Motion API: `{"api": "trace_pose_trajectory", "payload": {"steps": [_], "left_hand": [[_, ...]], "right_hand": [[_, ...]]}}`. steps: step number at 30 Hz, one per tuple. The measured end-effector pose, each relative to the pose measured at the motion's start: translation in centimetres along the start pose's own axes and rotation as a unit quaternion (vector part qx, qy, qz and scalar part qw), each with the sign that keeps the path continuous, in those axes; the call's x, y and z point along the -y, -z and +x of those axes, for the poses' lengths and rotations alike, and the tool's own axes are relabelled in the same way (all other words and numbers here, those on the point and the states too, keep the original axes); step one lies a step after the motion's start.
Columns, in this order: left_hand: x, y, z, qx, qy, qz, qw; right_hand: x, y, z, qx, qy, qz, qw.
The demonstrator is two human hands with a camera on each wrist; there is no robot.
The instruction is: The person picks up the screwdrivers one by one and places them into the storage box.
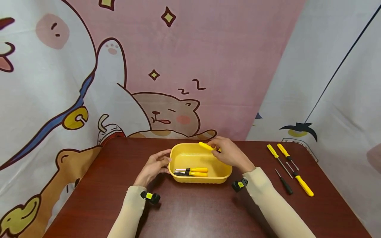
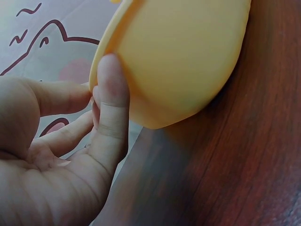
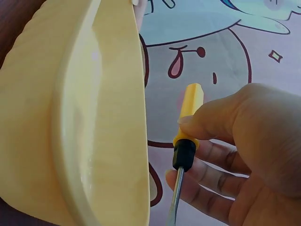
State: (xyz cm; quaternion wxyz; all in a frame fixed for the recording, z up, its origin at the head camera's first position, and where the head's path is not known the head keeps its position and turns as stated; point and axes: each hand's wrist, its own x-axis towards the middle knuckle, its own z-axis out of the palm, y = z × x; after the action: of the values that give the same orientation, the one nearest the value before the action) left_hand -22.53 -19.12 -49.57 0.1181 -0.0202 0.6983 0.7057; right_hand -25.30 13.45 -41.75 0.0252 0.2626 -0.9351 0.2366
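While a cartoon cloth (image 1: 238,49) hangs behind, the desk (image 1: 193,211) carries all the kit. Yellow box (image 1: 202,180) sits upright approx. mid-desk, long side facing the person. L hand (image 1: 153,167) grips the box rim at its L end, digits bent; can't tell how far any reach inside. R hand (image 1: 229,152), over the far R part of the box, pinches the held driver (image 3: 191,101) btwn thumb & fingers, close to its black collar; metal shaft runs free of the fingers.

Best practice, my read: L hand stays firm so the box won't skid if R hand bumps it. Held driver's handle points L over the far rim & its shaft trails back R, so lift the shaft clear of the wall or it may snag. Lower it flat & let go low, no drop. Turning it would match the two yellow-handled drivers (image 1: 199,174) inside, lying by the near wall w/ handles R; prob. optional.

Desk R side, all untouched & well apart from both hands: long driver (image 1: 275,155), thick driver (image 1: 301,182), short driver (image 1: 285,154), black driver (image 1: 286,185).
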Motion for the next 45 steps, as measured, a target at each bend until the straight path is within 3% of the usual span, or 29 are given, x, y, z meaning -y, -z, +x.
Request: {"api": "trace_pose_trajectory", "payload": {"steps": [10, 20, 27, 45], "left_hand": [[0.3, 0.1, 0.1, -0.001, 0.001, -0.002, 1.0000], [-0.1, 0.1, 0.0, 0.004, 0.000, 0.006, 1.0000], [-0.6, 0.3, -0.2, 0.000, 0.010, 0.015, 0.9998], [-0.4, 0.1, 0.0, -0.003, 0.012, 0.004, 0.9999]], "right_hand": [[0.9, -0.7, 1.2, 0.046, 0.020, -0.024, 0.998], [1.5, -1.2, 2.5, 0.092, 0.069, -0.035, 0.993], [1.9, -1.4, 3.6, 0.125, 0.073, -0.034, 0.989], [2.8, -3.2, 6.1, 0.203, 0.103, -0.072, 0.971]]}}
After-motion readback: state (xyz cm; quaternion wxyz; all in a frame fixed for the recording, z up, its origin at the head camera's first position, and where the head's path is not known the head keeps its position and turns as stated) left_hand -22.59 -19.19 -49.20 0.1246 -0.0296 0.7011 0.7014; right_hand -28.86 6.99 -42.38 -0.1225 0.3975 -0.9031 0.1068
